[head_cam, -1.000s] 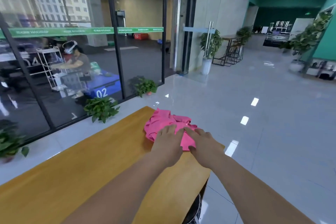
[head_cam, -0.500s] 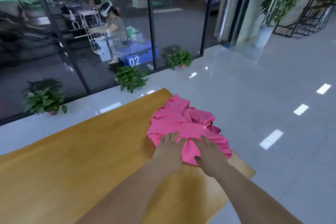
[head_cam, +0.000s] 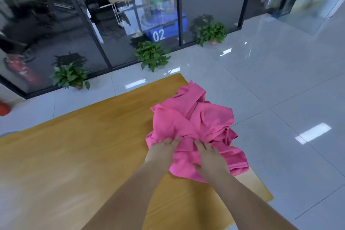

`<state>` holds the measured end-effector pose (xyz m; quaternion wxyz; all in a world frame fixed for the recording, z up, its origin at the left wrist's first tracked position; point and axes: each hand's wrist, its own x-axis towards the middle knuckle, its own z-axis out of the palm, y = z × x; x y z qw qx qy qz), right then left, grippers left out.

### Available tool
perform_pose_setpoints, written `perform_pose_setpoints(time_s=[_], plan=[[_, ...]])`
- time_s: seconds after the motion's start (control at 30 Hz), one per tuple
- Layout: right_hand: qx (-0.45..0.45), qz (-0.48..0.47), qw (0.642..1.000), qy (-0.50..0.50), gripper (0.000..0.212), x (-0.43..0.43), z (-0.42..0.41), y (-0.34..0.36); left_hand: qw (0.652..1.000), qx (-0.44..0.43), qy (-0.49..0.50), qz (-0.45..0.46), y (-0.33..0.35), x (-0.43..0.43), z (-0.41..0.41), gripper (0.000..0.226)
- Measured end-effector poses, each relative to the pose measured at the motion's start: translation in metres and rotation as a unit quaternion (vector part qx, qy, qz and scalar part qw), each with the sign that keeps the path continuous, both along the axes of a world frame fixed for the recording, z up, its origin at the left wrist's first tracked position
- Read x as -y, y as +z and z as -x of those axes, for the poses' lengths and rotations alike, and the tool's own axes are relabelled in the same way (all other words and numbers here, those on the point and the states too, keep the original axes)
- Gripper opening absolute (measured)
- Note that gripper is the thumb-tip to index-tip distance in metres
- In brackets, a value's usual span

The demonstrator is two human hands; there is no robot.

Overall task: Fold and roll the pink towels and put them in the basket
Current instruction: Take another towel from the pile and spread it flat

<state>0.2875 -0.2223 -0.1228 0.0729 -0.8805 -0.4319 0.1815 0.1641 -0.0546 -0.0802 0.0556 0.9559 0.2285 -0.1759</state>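
The towels (head_cam: 192, 127) are plain bright pink; the desk (head_cam: 84, 155) is honey-yellow wood grain; the floor (head_cam: 280, 80) is pale grey glossy tile; the plants (head_cam: 152, 55) are green.

Even, bright indoor light; ceiling lamps glare off the glossy floor tiles (head_cam: 280, 84); motion blur throughout, edges bowed.

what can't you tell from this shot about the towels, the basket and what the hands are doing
- Towel count: in the head view the pink towels lie in one crumpled heap, folds hiding how many.
- Basket: not in view anywhere on the wooden table; it may lie beyond the frame edges.
- Grip: left hand and right hand rest on the cloth, backs up, so any pinch underneath is hidden.
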Motion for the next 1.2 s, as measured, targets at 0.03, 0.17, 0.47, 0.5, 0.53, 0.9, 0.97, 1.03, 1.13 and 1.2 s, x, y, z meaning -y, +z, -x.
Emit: perform_pose_setpoints(time_s=[0.03,0.17,0.47,0.5,0.53,0.9,0.97,1.03,1.13,1.2], plan=[[0.006,-0.002,1.000,0.004,0.088,0.002,0.001,-0.002,1.000,0.004,0.001,-0.002,-0.003,0.003,0.003,0.087],[0.036,0.006,0.999,0.026,0.076,0.000,-0.001,-0.001,1.000,0.009,0.019,0.006,-0.009,0.007,0.007,0.081],[0.118,-0.068,0.985,0.110,0.040,0.003,0.010,-0.026,0.992,0.062,0.036,-0.106,0.006,-0.010,-0.003,0.118],[0.114,-0.083,0.982,0.124,0.035,0.005,0.011,-0.028,0.995,0.033,0.029,-0.093,0.006,-0.015,-0.007,0.114],[0.114,-0.097,0.980,0.129,0.033,0.009,0.011,-0.028,0.996,0.010,0.019,-0.087,0.007,-0.017,-0.010,0.104],[0.181,-0.163,0.970,0.002,0.036,0.012,0.010,0.016,0.994,0.090,0.060,-0.022,0.007,-0.001,0.036,0.036],[0.147,-0.188,0.971,-0.033,0.034,0.000,0.019,0.024,0.989,0.119,0.078,-0.029,0.015,-0.004,0.046,0.034],[0.113,-0.204,0.972,-0.043,0.039,-0.012,0.030,0.028,0.984,0.140,0.104,-0.029,0.023,-0.010,0.057,0.033],[0.072,-0.235,0.969,-0.022,0.041,-0.027,0.047,0.034,0.976,0.163,0.143,-0.023,0.034,-0.019,0.079,0.043],[0.065,-0.248,0.967,-0.003,0.043,-0.036,0.060,0.042,0.968,0.189,0.166,-0.022,0.042,-0.025,0.096,0.053]])
